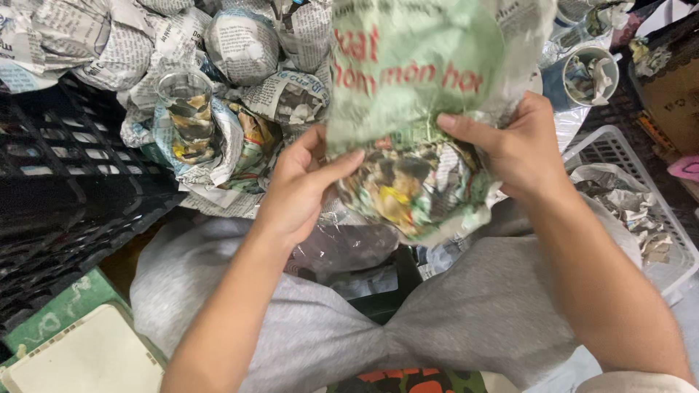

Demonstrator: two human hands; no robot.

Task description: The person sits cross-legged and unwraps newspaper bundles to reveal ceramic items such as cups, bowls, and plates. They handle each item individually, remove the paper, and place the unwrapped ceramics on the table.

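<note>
Both hands hold 1 newspaper-wrapped bundle point(408, 185) above the person's lap, between the knees in grey trousers point(466, 313). The left hand point(295, 185) has its grip clenched on the bundle's left side, thumb pressed across the printed paper. The right hand point(513, 145) has its grip closed on the right side, index finger laid flat along a fold. A loose green sheet of the same newspaper point(419, 58) rises from the bundle just above both grips.

Up and left of the left grip, a clear drinking glass point(186, 102) stands in crumpled newspaper, with more wrapped bundles point(244, 44) behind it. Further left is a black plastic crate point(65, 189). Right of the right grip sits a white plastic basket point(652, 211) holding crumpled paper, and above it a cup point(590, 73) stuffed with paper.
</note>
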